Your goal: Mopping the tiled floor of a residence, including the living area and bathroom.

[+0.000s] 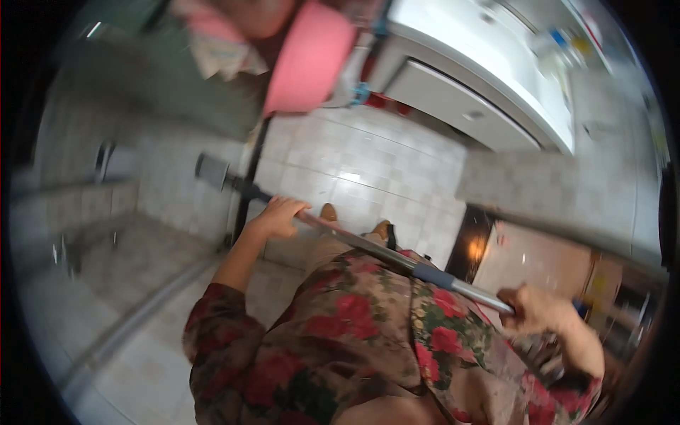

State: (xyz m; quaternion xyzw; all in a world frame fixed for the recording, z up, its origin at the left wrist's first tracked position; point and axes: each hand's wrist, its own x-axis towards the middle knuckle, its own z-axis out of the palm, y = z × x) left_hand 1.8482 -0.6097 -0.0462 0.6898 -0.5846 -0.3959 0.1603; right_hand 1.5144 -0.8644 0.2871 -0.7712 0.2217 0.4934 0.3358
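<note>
- The mop handle (397, 261) is gripped near its upper end by the right hand (538, 310), at four o'clock.
- Further along, it is clasped by the left hand (278, 217).
- The mop head (212, 171) is seen on the tiled floor (368, 170) at ten o'clock.
- A pink basin (308, 60) is seen at twelve o'clock.

I hold a long, slim metal mop pole (368, 244) with a silvery shaft and a grey-blue collar partway along it. It runs slantwise across my front, from low on my right up and away to my left, over my flowered clothing. My left grip (278, 216) is wrapped over the shaft on its far stretch; my right grip (533, 309) is closed around the near end, beside the collar. Past my left grip the pole turns dark and ends in a flat, grey, rectangular mop head (212, 171), which sits tilted down at the pale tiled floor (368, 170).
</note>
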